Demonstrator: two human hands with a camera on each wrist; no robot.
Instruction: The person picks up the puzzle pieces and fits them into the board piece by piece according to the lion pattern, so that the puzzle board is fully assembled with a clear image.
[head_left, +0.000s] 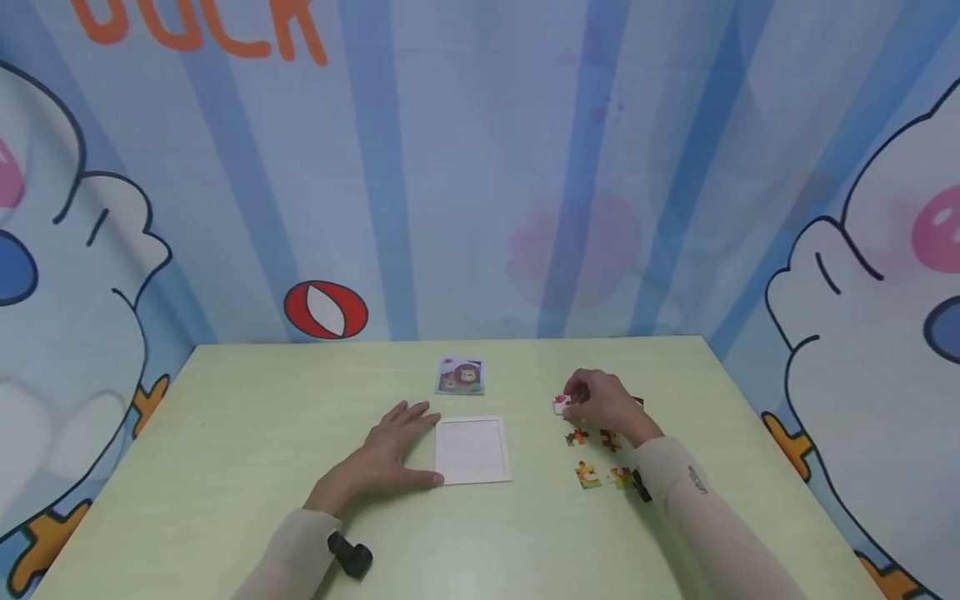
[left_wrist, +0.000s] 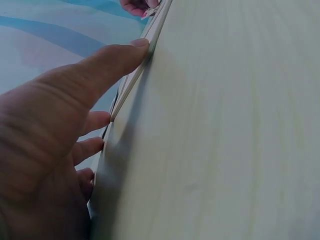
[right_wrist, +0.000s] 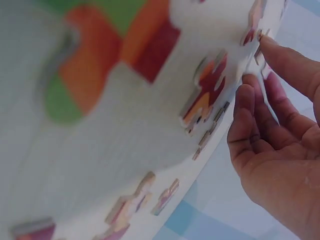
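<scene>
My left hand (head_left: pixel 384 457) lies with spread fingers at the left side of a white puzzle frame (head_left: pixel 507 450), its thumb (left_wrist: pixel 135 49) on the near corner and its index fingertip by the far one. The frame lies flat and holds no pieces. Over to the right, my right hand (head_left: pixel 603 404) pinches a white and red jigsaw piece (head_left: pixel 561 404) between thumb and fingers; part of it is hidden by the fingers. Close to that hand lie several loose jigsaw pieces (head_left: pixel 587 475) in orange, red and green, also seen as a red and orange piece (right_wrist: pixel 205 90).
A small picture card (head_left: pixel 460 377) with a lion lies behind the frame. The pale yellow-green table (head_left: pixel 247 433) ends at a blue cartoon curtain (head_left: pixel 465 208) at the back. Dark wrist cameras sit at both sleeves, the left camera (head_left: pixel 350 556) close over the table.
</scene>
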